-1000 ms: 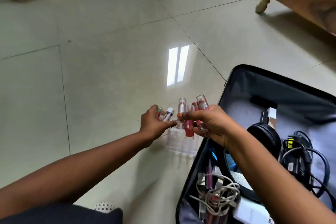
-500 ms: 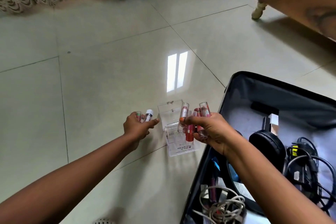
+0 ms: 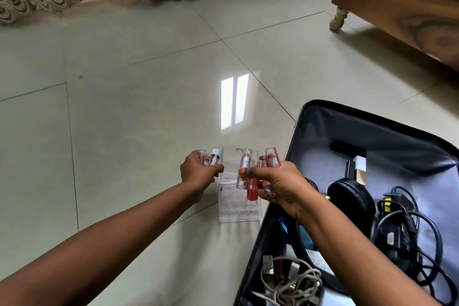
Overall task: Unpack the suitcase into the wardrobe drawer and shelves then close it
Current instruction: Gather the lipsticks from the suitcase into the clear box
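While earlier apart, left hand (image 3: 198, 171) beside organizer (image 3: 231, 204)

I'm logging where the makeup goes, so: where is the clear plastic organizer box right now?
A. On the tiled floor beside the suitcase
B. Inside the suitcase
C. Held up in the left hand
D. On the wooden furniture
A: the clear organizer box sits on the tiled floor, just left of the open suitcase.

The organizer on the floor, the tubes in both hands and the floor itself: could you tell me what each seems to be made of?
Organizer: likely clear acrylic or hard plastic, glossy; the floor shows through its gridded cells.
Tubes: clear plastic, possibly glass; red and pink contents show through the walls. The right hand grips several, the left hand two.
Floor: polished pale tile with thin joint lines, mirroring a window.
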